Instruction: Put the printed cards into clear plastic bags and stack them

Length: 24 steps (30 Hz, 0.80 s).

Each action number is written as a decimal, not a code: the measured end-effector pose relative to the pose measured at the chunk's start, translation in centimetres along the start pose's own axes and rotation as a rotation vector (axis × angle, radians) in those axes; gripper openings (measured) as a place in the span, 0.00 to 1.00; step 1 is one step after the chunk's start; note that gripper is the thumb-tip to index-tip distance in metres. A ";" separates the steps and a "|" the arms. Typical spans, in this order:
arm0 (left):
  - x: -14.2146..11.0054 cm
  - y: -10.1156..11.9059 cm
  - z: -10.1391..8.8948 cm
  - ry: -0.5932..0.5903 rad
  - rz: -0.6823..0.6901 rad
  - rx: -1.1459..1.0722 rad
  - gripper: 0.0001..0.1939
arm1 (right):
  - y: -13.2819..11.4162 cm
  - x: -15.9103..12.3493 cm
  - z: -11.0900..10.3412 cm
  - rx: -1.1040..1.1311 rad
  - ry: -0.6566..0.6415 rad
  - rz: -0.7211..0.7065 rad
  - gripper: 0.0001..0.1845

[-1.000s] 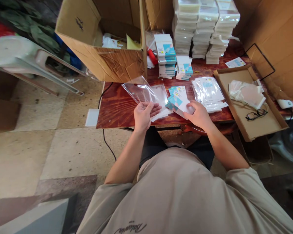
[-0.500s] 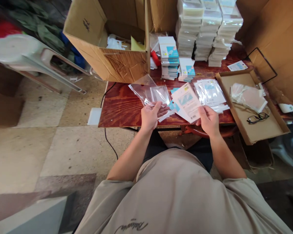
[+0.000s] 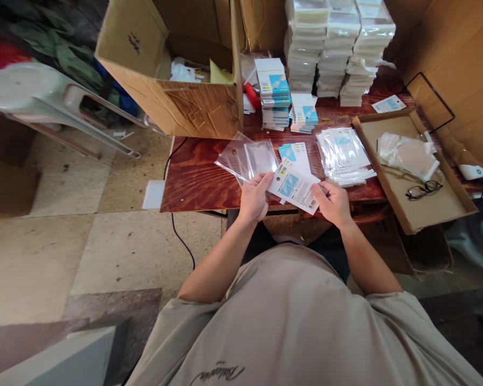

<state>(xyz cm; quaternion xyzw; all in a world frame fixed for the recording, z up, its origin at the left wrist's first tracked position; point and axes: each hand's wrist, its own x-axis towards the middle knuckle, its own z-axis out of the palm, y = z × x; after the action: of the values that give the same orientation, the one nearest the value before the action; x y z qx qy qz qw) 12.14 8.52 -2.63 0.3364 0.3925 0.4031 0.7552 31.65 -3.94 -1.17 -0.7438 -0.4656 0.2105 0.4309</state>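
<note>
A white and light-blue printed packaging card [image 3: 301, 194] is held tilted between my two hands above the table's front edge. My left hand [image 3: 254, 199] is closed at the card's left end, thumb on top. My right hand [image 3: 332, 202] pinches its lower right corner. Clear plastic bags [image 3: 261, 156] extend up from behind my left hand; whether its fingers also grip them is hidden. Beyond the held card, other printed cards [image 3: 298, 154] lie on the table, partly covered. To the right sits a pile of clear bags with cards inside [image 3: 343, 150].
A large open carton [image 3: 203, 110] stands at the back left. Stacks of cards [image 3: 274, 96] and tall stacks of clear bags [image 3: 306, 59] rise at the back. On the right, a shallow cardboard tray [image 3: 443, 206] holds bags and glasses [image 3: 424, 188]. A stool [image 3: 36, 91] stands left.
The card has come down and left, turning so its left end meets my left hand. My left fingers, earlier stretched beside the clear bag, have closed. The view has shifted slightly.
</note>
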 end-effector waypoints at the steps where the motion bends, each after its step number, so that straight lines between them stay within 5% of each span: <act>1: -0.1 0.0 0.0 -0.003 0.007 0.016 0.19 | -0.2 -0.1 0.1 -0.010 0.010 -0.011 0.26; 7: -0.8 -0.2 0.2 -0.010 0.084 0.048 0.22 | -1.3 -0.1 1.9 0.288 -0.021 0.110 0.28; 14: -0.6 0.1 -0.2 0.049 0.134 -0.009 0.26 | -1.7 0.0 1.7 0.736 -0.336 0.257 0.30; 21: -2.7 -1.3 1.1 -0.053 0.086 0.026 0.29 | -1.8 0.5 4.5 0.728 -0.170 0.199 0.39; 24: -2.9 -1.5 0.0 -0.157 -0.030 0.159 0.28 | -1.7 0.4 5.0 0.641 -0.200 0.190 0.32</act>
<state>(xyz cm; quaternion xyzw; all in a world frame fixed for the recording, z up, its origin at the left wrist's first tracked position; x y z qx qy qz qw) 11.61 5.30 -2.92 0.4201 0.3679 0.3318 0.7604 27.38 -1.06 -2.36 -0.5865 -0.3444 0.4568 0.5734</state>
